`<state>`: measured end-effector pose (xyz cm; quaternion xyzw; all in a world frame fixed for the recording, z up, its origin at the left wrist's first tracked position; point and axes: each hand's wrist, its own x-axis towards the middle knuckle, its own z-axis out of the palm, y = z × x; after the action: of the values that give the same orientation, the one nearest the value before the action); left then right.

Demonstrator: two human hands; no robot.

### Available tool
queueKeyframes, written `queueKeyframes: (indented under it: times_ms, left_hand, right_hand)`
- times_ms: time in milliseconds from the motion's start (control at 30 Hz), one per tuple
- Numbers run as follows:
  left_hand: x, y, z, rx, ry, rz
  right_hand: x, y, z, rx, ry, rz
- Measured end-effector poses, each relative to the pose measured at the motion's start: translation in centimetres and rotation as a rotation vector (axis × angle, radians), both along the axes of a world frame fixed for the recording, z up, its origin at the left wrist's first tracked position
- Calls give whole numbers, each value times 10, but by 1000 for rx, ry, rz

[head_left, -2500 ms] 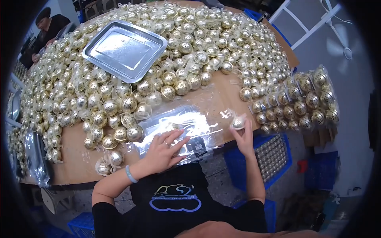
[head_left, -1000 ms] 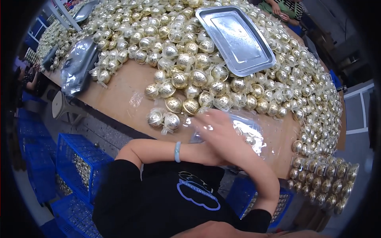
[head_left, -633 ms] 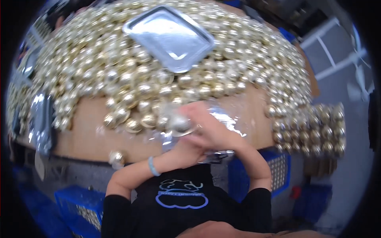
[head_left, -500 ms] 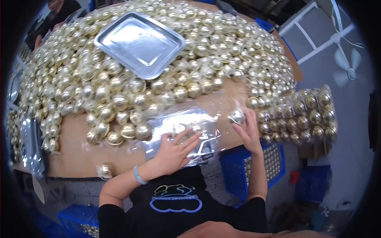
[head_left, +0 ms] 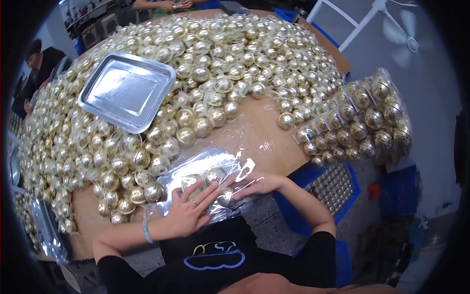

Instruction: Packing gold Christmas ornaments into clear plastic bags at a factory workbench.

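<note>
A clear plastic bag point(head_left: 171, 172) lies flat at the table's near edge with a few shiny gold balls in or under its film. My left hand point(head_left: 190, 209) rests on the bag, fingers spread, beside one gold ball point(head_left: 213, 176). From the right, my right hand point(head_left: 259, 184) reaches to the bag's side, its fingertips bent against another gold ball point(head_left: 225, 197). Glare on the film partly hides those fingertips.
Film-wrapped gold balls point(head_left: 200, 73) heap over the table point(head_left: 274, 139), with a metal tray point(head_left: 125, 93) on top. Bagged balls point(head_left: 360, 125) stand at the right edge. Blue crates point(head_left: 350, 196) sit below; a fan point(head_left: 412, 45) stands at right. Other people point(head_left: 46, 61) are across the table.
My right hand has carried a gold ball leftward to the bag, next to my left hand. The left hand stays on the bag. The whole view has shifted, showing more people at the far side.
</note>
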<state>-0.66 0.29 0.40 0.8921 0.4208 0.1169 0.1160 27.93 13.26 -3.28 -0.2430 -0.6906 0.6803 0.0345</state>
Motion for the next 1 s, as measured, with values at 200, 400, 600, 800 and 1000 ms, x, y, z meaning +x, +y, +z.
queueKeyframes:
  times_ms: [200, 400, 600, 800, 1000]
  left_hand:
    - [3, -4, 0, 33, -23, 54]
    - [10, -4, 11, 42, 57, 95]
    - [18, -9, 17, 73, 189, 134]
    - [28, 6, 18, 101, 125, 81]
    - [19, 13, 16, 41, -92, 32]
  right_hand:
    - [-33, -16, 9, -216, -26, -168]
    - [-20, -7, 0, -302, 65, -141]
    - [47, 147, 35, 877, -154, -754]
    - [8, 215, 8, 1336, -845, -783]
    - [12, 86, 18, 577, 282, -958]
